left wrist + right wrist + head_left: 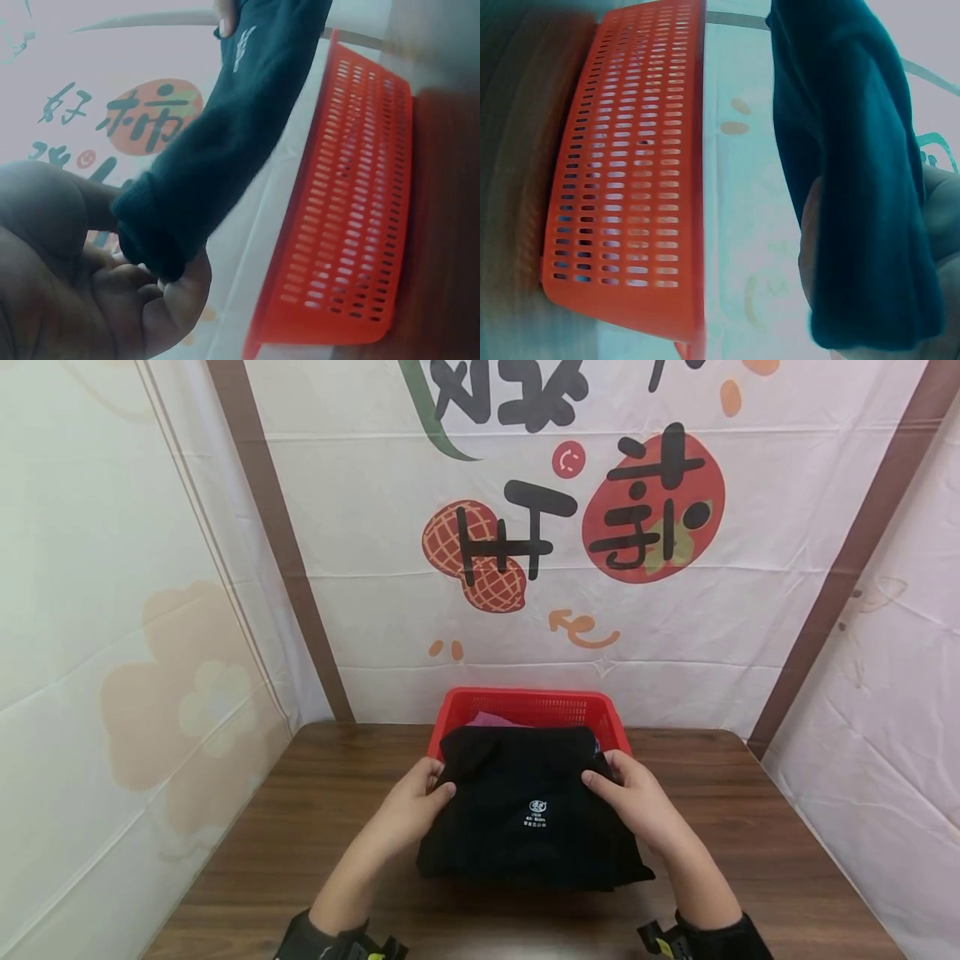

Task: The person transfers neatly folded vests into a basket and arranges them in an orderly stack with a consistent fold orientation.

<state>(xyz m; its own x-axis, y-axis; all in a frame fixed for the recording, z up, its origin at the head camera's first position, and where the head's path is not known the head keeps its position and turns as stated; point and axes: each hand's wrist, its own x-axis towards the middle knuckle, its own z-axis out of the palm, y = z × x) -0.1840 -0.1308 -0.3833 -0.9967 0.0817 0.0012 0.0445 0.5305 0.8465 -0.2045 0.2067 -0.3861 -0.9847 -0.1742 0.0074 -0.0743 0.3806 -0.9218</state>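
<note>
In the head view a folded black garment with a small white print is held up in front of the red basket. My left hand grips its left edge, thumb on the near face. At the opposite edge my right hand pinches it, with the thumb in front and fingers behind. The left wrist view shows the rolled-looking side of the black garment between thumb and curled fingers. From the right wrist, the black garment hides much of that hand. The garment appears raised above the basket's rim.
Inside the basket lies some pink cloth, mostly covered from view by the garment. The basket stands at the far edge of a brown wooden table. Printed white curtains hang behind and on both sides.
</note>
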